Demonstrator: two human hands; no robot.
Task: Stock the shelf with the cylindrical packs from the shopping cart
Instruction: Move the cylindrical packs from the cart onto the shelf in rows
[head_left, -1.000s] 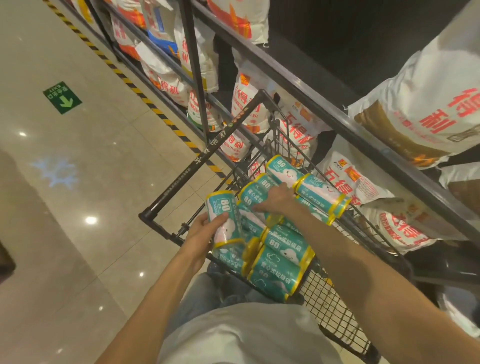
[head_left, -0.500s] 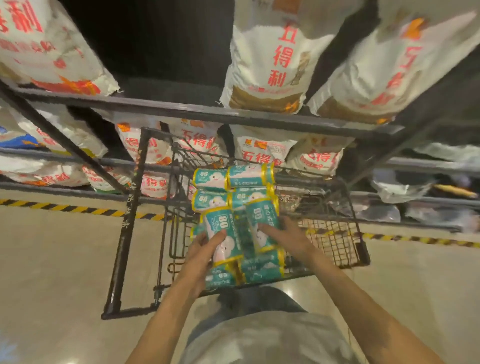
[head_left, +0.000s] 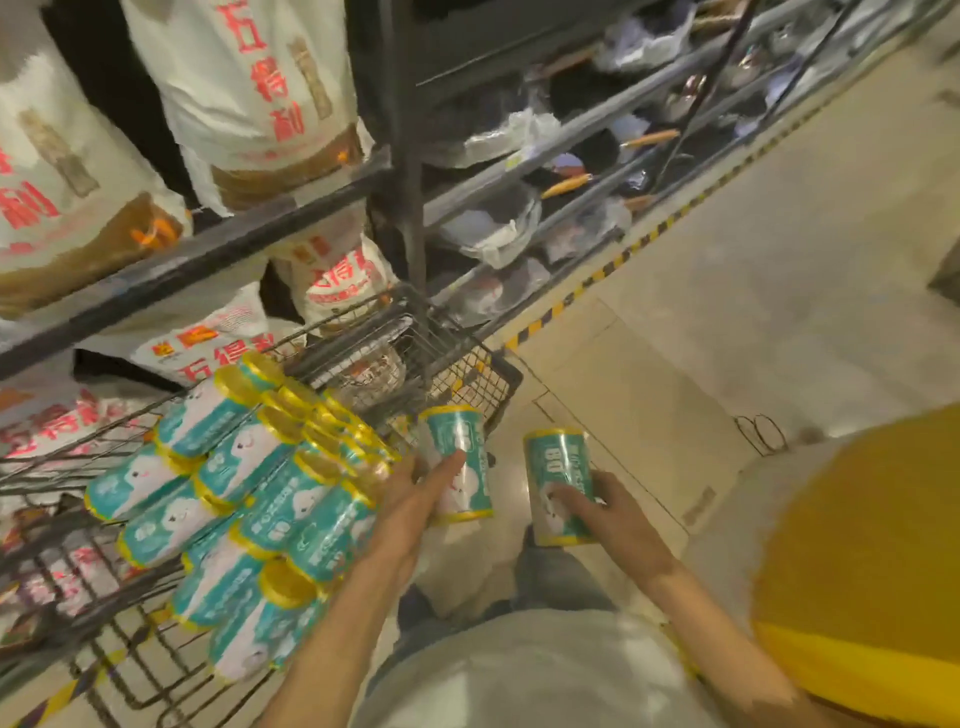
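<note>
Several teal cylindrical packs (head_left: 244, 499) with yellow ends lie stacked in the black wire shopping cart (head_left: 457, 374) at the left. My left hand (head_left: 415, 506) holds one upright teal pack (head_left: 460, 462) just outside the cart's right end, fingers laid along its side. To the right, my right hand (head_left: 608, 514) grips a second upright pack (head_left: 558, 480) over the floor. Both packs are clear of the cart.
A dark metal shelf rack (head_left: 405, 171) stands behind the cart, holding large white sacks (head_left: 249, 83) with red lettering. Its right bays hold dark bagged goods (head_left: 498, 228). Yellow-black floor tape (head_left: 597, 275) runs along its base. A yellow object (head_left: 862, 561) fills the lower right.
Both hands have lifted a pack each out of the cart and carried them to the right. My view has swung right, so the cart now sits at the left.
</note>
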